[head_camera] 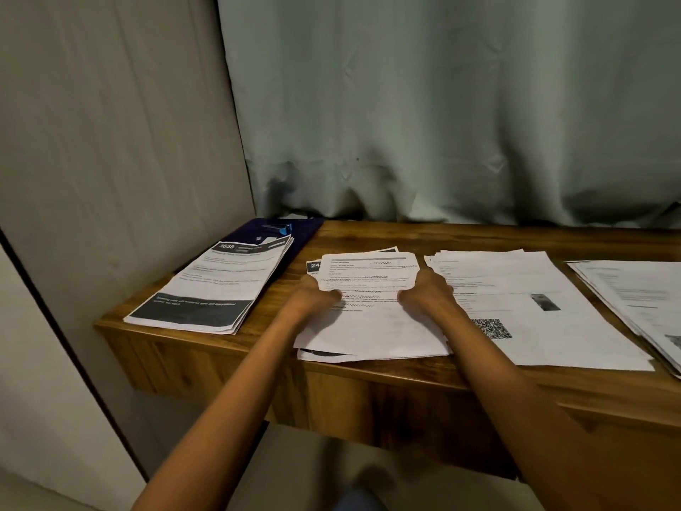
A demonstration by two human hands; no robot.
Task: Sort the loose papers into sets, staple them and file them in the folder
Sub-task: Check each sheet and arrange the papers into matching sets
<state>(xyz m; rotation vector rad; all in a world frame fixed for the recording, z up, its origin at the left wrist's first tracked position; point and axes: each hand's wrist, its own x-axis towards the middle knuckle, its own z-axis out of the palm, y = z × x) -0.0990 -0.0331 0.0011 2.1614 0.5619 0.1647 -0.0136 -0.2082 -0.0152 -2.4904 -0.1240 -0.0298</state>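
Left hand [313, 295]: fingers clamped on white printed paper pile's [372, 326] left edge
Right hand [427, 289]: fingers clamped on its right edge
Blue stapler [276, 228]: back left of pile

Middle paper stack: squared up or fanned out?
Fanned: middle stack shows offset edges top and bottom; left hand and right hand grip its sides.

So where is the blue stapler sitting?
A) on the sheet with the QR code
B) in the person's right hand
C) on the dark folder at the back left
C: the blue stapler lies on the dark folder, while the left hand and right hand grip the middle paper stack.
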